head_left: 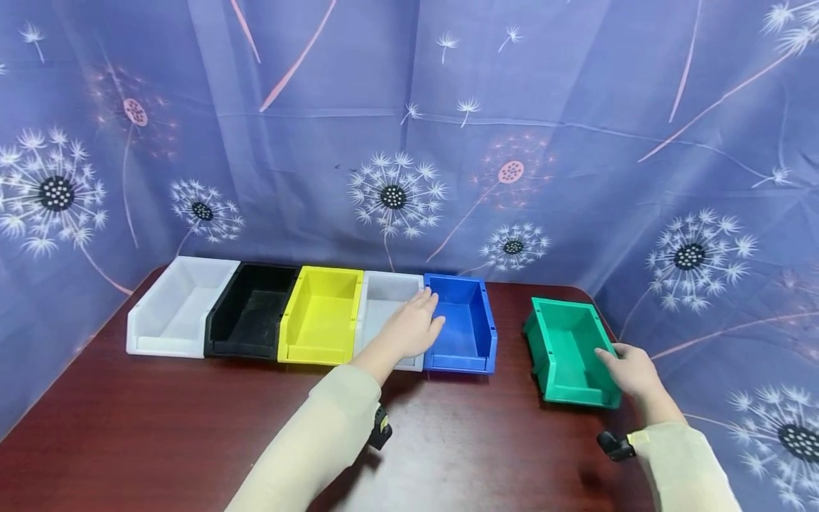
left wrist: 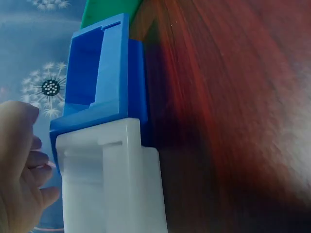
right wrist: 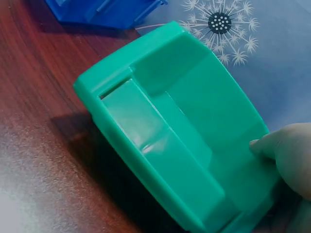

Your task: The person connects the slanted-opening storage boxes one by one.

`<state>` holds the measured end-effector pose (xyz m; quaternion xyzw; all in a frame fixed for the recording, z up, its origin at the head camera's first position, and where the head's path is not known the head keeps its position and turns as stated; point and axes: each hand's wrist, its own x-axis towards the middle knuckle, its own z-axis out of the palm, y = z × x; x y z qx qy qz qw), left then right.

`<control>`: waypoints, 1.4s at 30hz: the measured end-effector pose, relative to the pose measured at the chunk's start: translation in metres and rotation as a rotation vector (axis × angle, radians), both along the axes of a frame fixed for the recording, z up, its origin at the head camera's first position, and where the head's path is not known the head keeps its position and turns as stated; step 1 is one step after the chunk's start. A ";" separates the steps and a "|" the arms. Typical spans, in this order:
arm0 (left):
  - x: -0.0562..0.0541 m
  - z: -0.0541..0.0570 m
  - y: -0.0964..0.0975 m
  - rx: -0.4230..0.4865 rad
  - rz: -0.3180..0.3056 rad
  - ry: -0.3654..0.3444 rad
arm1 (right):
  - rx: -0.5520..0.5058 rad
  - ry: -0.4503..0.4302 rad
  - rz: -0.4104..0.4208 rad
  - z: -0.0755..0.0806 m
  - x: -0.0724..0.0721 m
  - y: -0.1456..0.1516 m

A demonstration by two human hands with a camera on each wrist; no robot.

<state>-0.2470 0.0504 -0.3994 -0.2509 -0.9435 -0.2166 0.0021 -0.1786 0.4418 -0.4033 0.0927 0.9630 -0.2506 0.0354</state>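
My right hand [head_left: 635, 371] grips the right wall of a green plastic bin [right wrist: 189, 111], its thumb inside the wall; the other fingers are mostly hidden. The green bin stands apart from the others and is turned slightly. Over the seam between a light grey bin [head_left: 382, 297] and a blue bin [head_left: 458, 327] is my left hand [head_left: 412, 326], fingers loosely extended and holding nothing. In the left wrist view, the left hand [left wrist: 22, 170] appears beside these two bins; whether it touches a rim I cannot tell.
To the left, a yellow bin [head_left: 323, 313], a black bin [head_left: 252, 313] and a white bin [head_left: 182, 306] continue the row side by side. All stand on a dark red wooden table [head_left: 160, 427]. A blue dandelion-print curtain [head_left: 307, 178] hangs behind and at both sides.
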 end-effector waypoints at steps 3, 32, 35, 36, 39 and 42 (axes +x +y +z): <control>-0.003 -0.002 0.007 -0.054 0.019 -0.028 | -0.008 0.024 -0.008 -0.002 0.000 -0.001; -0.014 0.023 0.023 -0.307 0.172 -0.116 | -0.210 0.246 -0.060 0.019 -0.044 -0.054; -0.013 0.022 0.019 -0.299 0.144 -0.131 | -0.193 0.237 -0.051 0.022 -0.047 -0.055; -0.012 0.021 0.018 -0.296 0.137 -0.127 | -0.186 0.239 -0.049 0.023 -0.048 -0.056; -0.011 0.021 0.016 -0.285 0.122 -0.132 | -0.185 0.228 -0.055 0.023 -0.049 -0.058; -0.010 0.022 0.017 -0.283 0.120 -0.131 | -0.181 0.226 -0.063 0.023 -0.049 -0.059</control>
